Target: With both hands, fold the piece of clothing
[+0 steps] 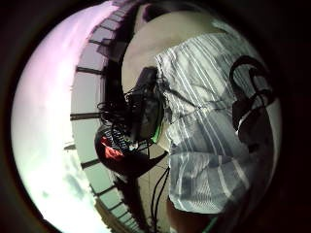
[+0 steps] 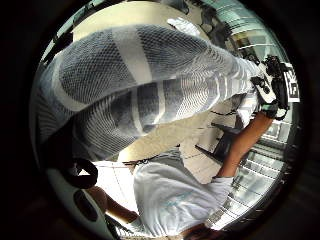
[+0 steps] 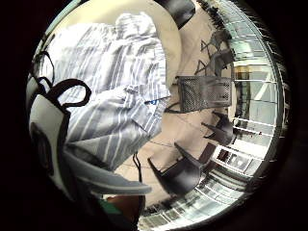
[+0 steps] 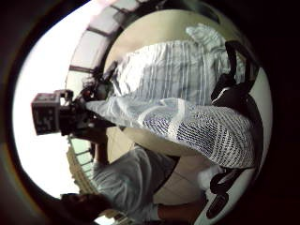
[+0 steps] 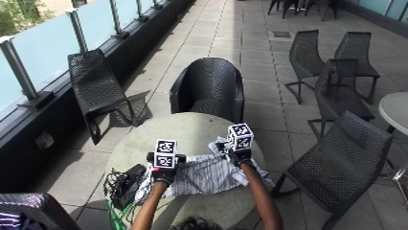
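Item: striped shirt (image 5: 204, 176), grey-and-white, rumpled, lying on my round table (image 5: 185, 129). Left hand (image 5: 164, 173) and right hand (image 5: 239, 155) each pinch an edge of it, the fabric lifted and stretched between them; black chair (image 5: 209, 88) beyond

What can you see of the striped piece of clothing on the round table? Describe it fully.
The striped piece of clothing is a light, thin-looking fabric in white with grey-blue stripes. It lies partly spread and rumpled on the round table. The left hand and right hand each grip one end of an edge, lifting it into a taut band above the rest.
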A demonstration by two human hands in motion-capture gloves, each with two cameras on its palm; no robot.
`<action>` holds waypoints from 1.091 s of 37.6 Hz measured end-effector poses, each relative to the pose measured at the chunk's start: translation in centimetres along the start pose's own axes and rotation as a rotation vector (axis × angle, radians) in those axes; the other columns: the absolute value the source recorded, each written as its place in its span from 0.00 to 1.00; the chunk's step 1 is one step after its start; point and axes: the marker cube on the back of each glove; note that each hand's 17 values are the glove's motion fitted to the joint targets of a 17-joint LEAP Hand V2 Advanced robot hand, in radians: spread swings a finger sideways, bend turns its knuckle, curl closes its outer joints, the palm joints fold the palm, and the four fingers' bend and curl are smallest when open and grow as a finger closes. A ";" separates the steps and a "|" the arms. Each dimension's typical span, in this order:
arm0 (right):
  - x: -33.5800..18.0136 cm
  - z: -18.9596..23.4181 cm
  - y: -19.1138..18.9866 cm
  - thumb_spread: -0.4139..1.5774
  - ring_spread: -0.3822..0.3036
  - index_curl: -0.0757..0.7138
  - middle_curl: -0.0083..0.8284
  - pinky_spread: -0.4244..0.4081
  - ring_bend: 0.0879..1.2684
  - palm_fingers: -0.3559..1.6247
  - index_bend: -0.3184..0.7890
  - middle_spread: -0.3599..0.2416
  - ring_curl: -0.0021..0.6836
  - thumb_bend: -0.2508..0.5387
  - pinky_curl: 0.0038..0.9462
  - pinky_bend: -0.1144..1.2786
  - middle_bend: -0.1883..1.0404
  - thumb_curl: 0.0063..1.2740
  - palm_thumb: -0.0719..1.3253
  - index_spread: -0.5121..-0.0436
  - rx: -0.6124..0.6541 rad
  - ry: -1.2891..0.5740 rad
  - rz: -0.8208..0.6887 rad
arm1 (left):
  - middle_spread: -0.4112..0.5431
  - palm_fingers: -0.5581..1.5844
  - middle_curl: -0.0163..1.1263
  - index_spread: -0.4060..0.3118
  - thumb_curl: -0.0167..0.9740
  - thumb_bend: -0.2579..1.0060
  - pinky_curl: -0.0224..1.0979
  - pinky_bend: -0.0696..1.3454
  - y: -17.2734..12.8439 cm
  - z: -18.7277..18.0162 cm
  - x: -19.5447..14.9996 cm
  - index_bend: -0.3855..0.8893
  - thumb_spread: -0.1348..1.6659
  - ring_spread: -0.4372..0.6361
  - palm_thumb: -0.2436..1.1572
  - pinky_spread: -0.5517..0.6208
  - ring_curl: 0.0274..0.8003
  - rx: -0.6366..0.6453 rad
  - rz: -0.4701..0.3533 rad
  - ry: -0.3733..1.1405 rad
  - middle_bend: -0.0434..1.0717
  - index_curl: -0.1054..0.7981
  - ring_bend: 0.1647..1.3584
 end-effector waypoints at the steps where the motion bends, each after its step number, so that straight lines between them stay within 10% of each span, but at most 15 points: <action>1: -0.5 -0.7 -0.9 0.86 0.22 0.51 0.64 0.16 0.68 0.88 0.43 0.24 0.73 0.54 0.48 0.57 0.66 0.21 0.65 0.45 0.021 0.014 0.023 | 0.04 0.89 0.48 0.10 0.34 0.34 0.35 0.39 -1.9 0.2 -0.2 0.47 0.89 0.04 0.68 0.19 0.57 0.035 -0.028 -0.013 0.53 0.59 0.62; 8: -0.2 1.5 -9.6 0.85 0.24 0.56 0.67 0.17 0.71 0.87 0.47 0.25 0.77 0.46 0.51 0.60 0.69 0.19 0.61 0.45 0.173 0.232 0.155 | 0.04 0.87 0.50 0.10 0.32 0.35 0.39 0.42 -7.5 0.9 -0.1 0.47 0.90 0.05 0.68 0.19 0.62 0.202 0.015 -0.103 0.55 0.62 0.67; 16: 0.4 5.4 -11.1 0.84 0.24 0.62 0.70 0.18 0.71 0.85 0.50 0.26 0.81 0.39 0.53 0.61 0.72 0.17 0.59 0.44 0.091 0.262 0.246 | 0.05 0.84 0.52 0.10 0.30 0.35 0.42 0.42 -9.5 4.5 -0.7 0.50 0.93 0.06 0.67 0.19 0.66 0.223 -0.008 -0.067 0.58 0.67 0.67; 21: 0.2 3.7 -8.8 0.85 0.23 0.64 0.70 0.18 0.69 0.81 0.49 0.27 0.80 0.39 0.51 0.57 0.72 0.18 0.61 0.44 0.194 0.011 0.162 | 0.06 0.82 0.54 0.11 0.29 0.35 0.44 0.42 -9.3 3.8 -1.0 0.49 0.95 0.06 0.67 0.21 0.68 0.275 -0.049 -0.037 0.59 0.68 0.68; 25: 2.0 2.8 -4.2 0.82 0.22 0.60 0.65 0.31 0.58 0.53 0.37 0.23 0.76 0.36 0.51 0.53 0.61 0.19 0.61 0.42 0.258 -0.144 0.288 | 0.11 0.55 0.54 0.32 0.29 0.36 0.45 0.40 -8.6 3.6 -1.1 0.23 0.95 0.10 0.67 0.30 0.68 0.329 -0.062 -0.025 0.56 0.55 0.66; 28: 5.0 4.0 -0.2 0.81 0.25 0.60 0.62 0.39 0.50 0.49 0.40 0.24 0.73 0.34 0.50 0.52 0.56 0.20 0.62 0.42 0.273 -0.206 0.499 | 0.19 0.42 0.55 0.47 0.29 0.35 0.50 0.46 -8.1 4.0 -0.9 0.28 0.93 0.17 0.67 0.41 0.69 0.372 -0.058 -0.024 0.50 0.51 0.60; 33: 9.3 8.3 5.1 0.80 0.36 0.56 0.58 0.50 0.37 0.47 0.41 0.29 0.61 0.31 0.44 0.50 0.51 0.21 0.61 0.41 0.109 -0.194 0.812 | 0.25 0.43 0.46 0.55 0.30 0.32 0.44 0.47 -7.9 6.6 0.0 0.34 0.89 0.25 0.66 0.50 0.55 0.299 -0.024 -0.004 0.39 0.45 0.53; 41: 12.6 14.1 6.5 0.78 0.66 0.52 0.49 0.71 0.30 0.25 0.36 0.55 0.56 0.24 0.45 0.54 0.32 0.19 0.43 0.50 -0.055 -0.252 0.883 | 0.36 0.40 0.41 0.53 0.28 0.25 0.42 0.47 -4.4 12.8 2.2 0.44 0.88 0.43 0.56 0.64 0.47 -0.171 0.034 0.111 0.26 0.47 0.42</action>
